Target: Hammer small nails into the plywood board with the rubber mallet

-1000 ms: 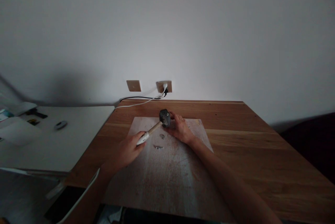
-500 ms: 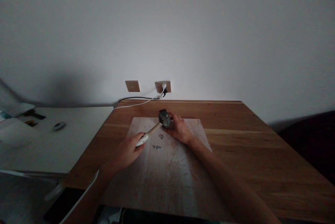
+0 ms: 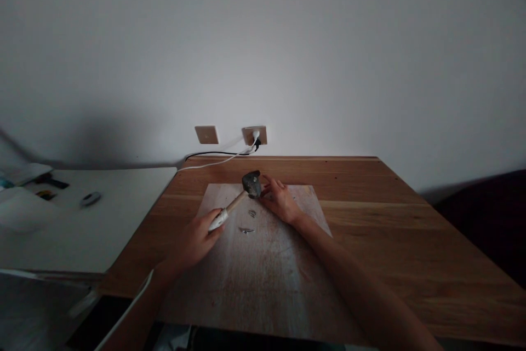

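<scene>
Over a brown table [image 3: 370, 252], the left hand [image 3: 193, 241] wraps round the white end of a hammer [image 3: 235, 201]; its dark, lumpy head is above a board [image 3: 246, 285], beside the right hand [image 3: 281, 202], whose grip I cannot tell; metal bits [image 3: 246, 230] lie nearby.

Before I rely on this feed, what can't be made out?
Head view: anything beneath the bare right hand, hidden by the hand.
Head view: grip end of the white-and-wood hammer handle, covered by the bare left hand.
Head view: exact count of the thin silvery metal pieces, too small.
Head view: identity of the grey oval object, blurred.
</scene>
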`<state>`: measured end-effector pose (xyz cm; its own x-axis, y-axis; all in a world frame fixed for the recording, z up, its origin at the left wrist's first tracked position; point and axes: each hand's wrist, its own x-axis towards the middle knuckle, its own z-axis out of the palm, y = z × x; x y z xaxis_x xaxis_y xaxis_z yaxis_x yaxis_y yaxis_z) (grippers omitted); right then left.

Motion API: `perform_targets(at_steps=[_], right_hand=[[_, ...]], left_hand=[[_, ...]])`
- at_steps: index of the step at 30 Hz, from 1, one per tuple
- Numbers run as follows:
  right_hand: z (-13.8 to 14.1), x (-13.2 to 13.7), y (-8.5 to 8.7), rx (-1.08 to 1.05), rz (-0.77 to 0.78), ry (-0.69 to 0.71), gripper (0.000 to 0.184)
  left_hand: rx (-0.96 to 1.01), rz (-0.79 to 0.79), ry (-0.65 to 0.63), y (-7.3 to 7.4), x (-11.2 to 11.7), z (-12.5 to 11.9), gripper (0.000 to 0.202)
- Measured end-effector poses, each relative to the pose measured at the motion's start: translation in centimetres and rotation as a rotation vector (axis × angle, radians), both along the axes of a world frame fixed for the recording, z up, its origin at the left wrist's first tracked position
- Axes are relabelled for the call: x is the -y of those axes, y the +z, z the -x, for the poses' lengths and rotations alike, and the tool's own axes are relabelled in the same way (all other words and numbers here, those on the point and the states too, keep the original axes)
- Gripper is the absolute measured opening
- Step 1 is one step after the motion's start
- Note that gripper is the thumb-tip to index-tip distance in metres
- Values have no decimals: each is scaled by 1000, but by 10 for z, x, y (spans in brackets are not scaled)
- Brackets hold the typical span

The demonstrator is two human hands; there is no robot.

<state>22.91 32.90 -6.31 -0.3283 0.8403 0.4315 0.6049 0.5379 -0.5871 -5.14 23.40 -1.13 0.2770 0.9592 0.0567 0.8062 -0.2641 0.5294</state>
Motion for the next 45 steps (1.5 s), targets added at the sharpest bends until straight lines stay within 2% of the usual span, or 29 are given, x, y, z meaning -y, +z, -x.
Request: perform_targets(at_steps=[6,11,16,23,39,45], right_hand=[[-1,-3,0,-19,40,7,78],[-2,-5,-2,-31,40,-3,78],[-2,-3,-2,-37,6,-3,84],[-1,-3,-3,-44,-29,-7,80],[-2,-2,-2,-4,17,-6,85],[-3,1,0,18,18,10,77]], left_hand=[[8,3,16,6,2,-4,38],[31,19,-19,11,1,-10,35],[16,33,-27,11,0,-13,34],[-64,10,-1,14,4,-15,31],[-10,33,-19,14,5,-12,35],[44,25,34,11,7,-6,33]])
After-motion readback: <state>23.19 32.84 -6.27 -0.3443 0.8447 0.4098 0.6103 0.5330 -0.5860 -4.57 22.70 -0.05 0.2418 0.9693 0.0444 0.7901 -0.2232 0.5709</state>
